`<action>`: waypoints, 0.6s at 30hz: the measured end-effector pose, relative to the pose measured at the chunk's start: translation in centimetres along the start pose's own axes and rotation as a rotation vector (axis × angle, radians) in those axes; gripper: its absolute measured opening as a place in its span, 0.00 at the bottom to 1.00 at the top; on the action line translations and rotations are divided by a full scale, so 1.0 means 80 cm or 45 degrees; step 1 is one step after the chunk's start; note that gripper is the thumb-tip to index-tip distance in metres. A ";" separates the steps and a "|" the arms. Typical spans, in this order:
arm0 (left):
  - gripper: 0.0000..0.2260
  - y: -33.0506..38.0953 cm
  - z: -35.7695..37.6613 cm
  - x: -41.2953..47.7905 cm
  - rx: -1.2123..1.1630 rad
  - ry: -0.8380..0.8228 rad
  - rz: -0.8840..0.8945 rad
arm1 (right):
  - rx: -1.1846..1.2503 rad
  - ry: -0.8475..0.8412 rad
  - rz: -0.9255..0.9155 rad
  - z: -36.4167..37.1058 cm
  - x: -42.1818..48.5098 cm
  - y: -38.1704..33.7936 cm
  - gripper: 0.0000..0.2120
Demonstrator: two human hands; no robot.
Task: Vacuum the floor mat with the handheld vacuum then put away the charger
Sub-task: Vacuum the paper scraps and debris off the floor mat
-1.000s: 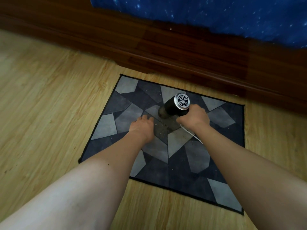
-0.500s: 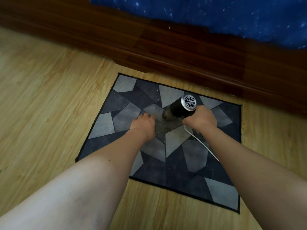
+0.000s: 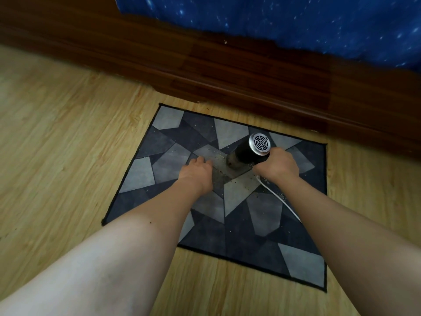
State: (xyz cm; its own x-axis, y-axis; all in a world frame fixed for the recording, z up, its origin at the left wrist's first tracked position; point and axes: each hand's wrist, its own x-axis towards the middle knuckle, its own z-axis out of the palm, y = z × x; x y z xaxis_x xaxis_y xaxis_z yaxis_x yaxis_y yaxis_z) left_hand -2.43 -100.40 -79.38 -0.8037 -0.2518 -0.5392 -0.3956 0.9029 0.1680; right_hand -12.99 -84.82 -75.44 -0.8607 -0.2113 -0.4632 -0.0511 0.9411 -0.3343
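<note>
Two hands: left hand point(image 3: 197, 172) on mat point(image 3: 298, 264), right hand point(image 3: 278, 165) around vacuum point(image 3: 247, 152)

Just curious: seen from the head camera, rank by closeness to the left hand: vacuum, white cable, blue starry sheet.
1. Handheld vacuum, just right of the left hand.
2. White cable, farther right.
3. Blue starry sheet, far beyond, top.
</note>
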 end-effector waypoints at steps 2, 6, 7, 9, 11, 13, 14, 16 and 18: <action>0.24 -0.002 0.000 -0.002 -0.007 0.001 -0.013 | 0.031 0.008 -0.006 0.003 0.002 -0.005 0.13; 0.26 -0.006 0.000 -0.003 -0.017 -0.004 -0.016 | 0.100 0.022 -0.010 0.011 0.008 -0.013 0.18; 0.26 -0.008 0.001 -0.003 -0.023 -0.007 -0.017 | 0.116 0.021 -0.014 0.013 0.010 -0.016 0.19; 0.27 -0.008 0.001 -0.003 -0.029 -0.015 -0.018 | 0.139 0.025 -0.028 0.016 0.012 -0.020 0.20; 0.27 -0.009 0.001 -0.003 -0.032 -0.020 -0.028 | 0.152 0.023 -0.049 0.018 0.014 -0.025 0.19; 0.27 -0.010 0.001 -0.003 -0.030 -0.026 -0.038 | 0.176 0.018 -0.071 0.020 0.014 -0.028 0.19; 0.27 -0.010 0.001 -0.003 -0.029 -0.030 -0.041 | 0.196 0.016 -0.079 0.021 0.014 -0.029 0.20; 0.26 -0.012 0.001 -0.003 -0.032 -0.037 -0.042 | 0.241 0.013 -0.084 0.022 0.014 -0.032 0.21; 0.27 -0.012 0.001 -0.003 -0.037 -0.040 -0.042 | 0.257 0.010 -0.088 0.024 0.014 -0.033 0.22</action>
State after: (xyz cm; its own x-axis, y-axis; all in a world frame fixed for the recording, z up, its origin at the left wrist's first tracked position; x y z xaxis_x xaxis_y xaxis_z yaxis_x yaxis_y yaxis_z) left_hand -1.81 -101.19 -79.49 -0.7760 -0.2697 -0.5701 -0.4345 0.8838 0.1734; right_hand -12.85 -88.02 -76.62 -0.8627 -0.2707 -0.4272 -0.0083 0.8521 -0.5232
